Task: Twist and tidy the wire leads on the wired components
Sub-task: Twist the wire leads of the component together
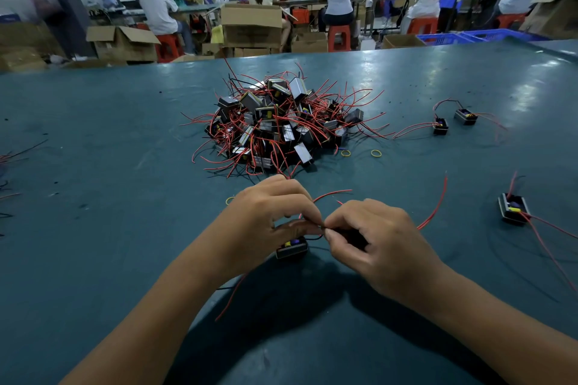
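A small black wired component (291, 249) hangs just over the teal table (93, 166), below my left hand (269, 216). My left hand pinches its wire leads between thumb and forefinger. My right hand (372, 241) pinches the same leads right beside it, fingertips of both hands touching at the wires. A red lead (434, 209) arcs out to the right from behind my right hand, and another red lead (233, 294) trails down under my left wrist. A big pile of like components with red leads (281, 125) lies beyond my hands.
Three loose components lie at the right: one (514, 209) near my right hand, two (441, 126) (466, 116) farther back. Yellow rubber bands (376, 153) (345, 153) lie by the pile. People sit at benches with cardboard boxes (251, 25) beyond the table's far edge.
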`<act>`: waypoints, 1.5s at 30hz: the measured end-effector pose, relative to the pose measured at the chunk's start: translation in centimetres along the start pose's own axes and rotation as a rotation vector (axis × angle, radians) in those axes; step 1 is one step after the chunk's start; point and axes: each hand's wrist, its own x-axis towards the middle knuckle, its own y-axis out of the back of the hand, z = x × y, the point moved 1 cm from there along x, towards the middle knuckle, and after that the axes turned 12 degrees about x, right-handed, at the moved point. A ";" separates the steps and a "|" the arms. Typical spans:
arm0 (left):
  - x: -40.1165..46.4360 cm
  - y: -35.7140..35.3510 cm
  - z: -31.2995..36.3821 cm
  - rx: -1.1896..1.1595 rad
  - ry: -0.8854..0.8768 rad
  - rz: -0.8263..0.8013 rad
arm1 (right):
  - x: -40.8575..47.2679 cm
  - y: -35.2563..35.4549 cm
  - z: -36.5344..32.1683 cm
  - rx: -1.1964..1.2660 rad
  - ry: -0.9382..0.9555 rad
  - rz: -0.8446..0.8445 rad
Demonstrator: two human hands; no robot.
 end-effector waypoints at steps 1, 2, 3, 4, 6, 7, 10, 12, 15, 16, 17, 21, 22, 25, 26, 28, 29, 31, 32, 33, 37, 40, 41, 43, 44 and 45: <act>0.0 -0.1 0.0 0.004 -0.006 0.001 | 0.0 0.0 0.0 -0.008 0.013 -0.005; 0.0 -0.2 0.0 0.000 -0.003 -0.003 | 0.0 0.0 0.0 -0.013 0.024 -0.009; 0.0 -0.3 0.0 -0.011 0.008 -0.009 | -0.1 0.1 0.0 -0.018 0.034 -0.011; 0.0 -0.4 0.0 -0.030 0.026 -0.020 | -0.1 0.1 0.0 -0.024 0.041 -0.012; -0.1 -0.6 0.2 -0.102 0.095 -0.067 | 0.0 0.2 0.0 -0.037 0.048 -0.008; -0.2 -0.7 0.3 -0.150 0.142 -0.095 | 0.0 0.2 0.1 -0.043 0.050 -0.002; -0.3 -0.8 0.5 -0.304 0.295 -0.173 | 0.0 0.2 0.2 -0.051 0.049 0.020; -0.2 -0.9 0.9 -0.429 0.400 -0.204 | 0.0 0.1 0.2 -0.049 0.043 0.032; -0.1 -1.3 1.6 -0.773 0.683 -0.215 | -0.1 0.1 0.2 -0.055 0.054 0.032; -0.1 -1.5 1.9 -0.884 0.770 -0.229 | -0.1 0.0 0.2 -0.062 0.062 0.029; -0.2 -1.6 2.0 -0.952 0.826 -0.240 | -0.1 0.0 0.1 -0.069 0.068 0.028; -0.1 -1.6 1.5 -0.849 0.804 -0.192 | 0.1 0.0 0.2 -0.059 0.053 0.043; -0.1 -1.4 1.1 -0.719 0.723 -0.149 | 0.1 0.0 0.2 -0.054 0.044 0.048; -0.2 -0.6 0.2 -0.402 0.419 -0.047 | 0.1 0.1 0.4 -0.037 0.018 0.052; -0.2 -0.5 0.0 -0.373 0.348 -0.028 | 0.0 0.1 0.5 -0.031 0.009 0.052; -0.3 -0.4 -0.3 -0.342 0.269 -0.016 | -0.1 0.1 0.7 -0.023 0.001 0.051; -0.3 -0.4 -0.3 -0.317 0.242 -0.021 | -0.1 0.1 0.7 -0.021 0.001 0.051; -0.2 -0.6 -0.4 -0.259 0.179 -0.013 | -0.2 0.1 0.7 -0.016 0.001 0.052; -0.2 -0.6 -0.4 -0.236 0.152 0.000 | -0.2 0.0 0.6 -0.015 0.000 0.052; -0.2 -0.7 -0.4 -0.215 0.135 0.014 | -0.2 0.1 0.6 -0.016 0.000 0.051; -0.2 -0.8 -0.5 -0.167 0.111 0.055 | -0.1 0.2 0.5 -0.016 0.000 0.046; -0.1 -0.9 -0.5 -0.147 0.095 0.058 | -0.1 0.2 0.4 -0.004 -0.006 0.043; -0.1 -0.8 -0.5 -0.143 0.103 0.065 | -0.1 0.3 0.5 -0.005 -0.008 0.043; -0.2 -0.6 -0.5 -0.140 0.125 0.079 | -0.1 0.3 0.5 -0.015 -0.014 0.044; -0.2 -0.5 -0.5 -0.139 0.128 0.072 | -0.1 0.3 0.5 -0.018 -0.017 0.044; -0.1 -0.6 -0.4 -0.141 0.123 0.056 | -0.1 0.3 0.5 -0.019 -0.020 0.043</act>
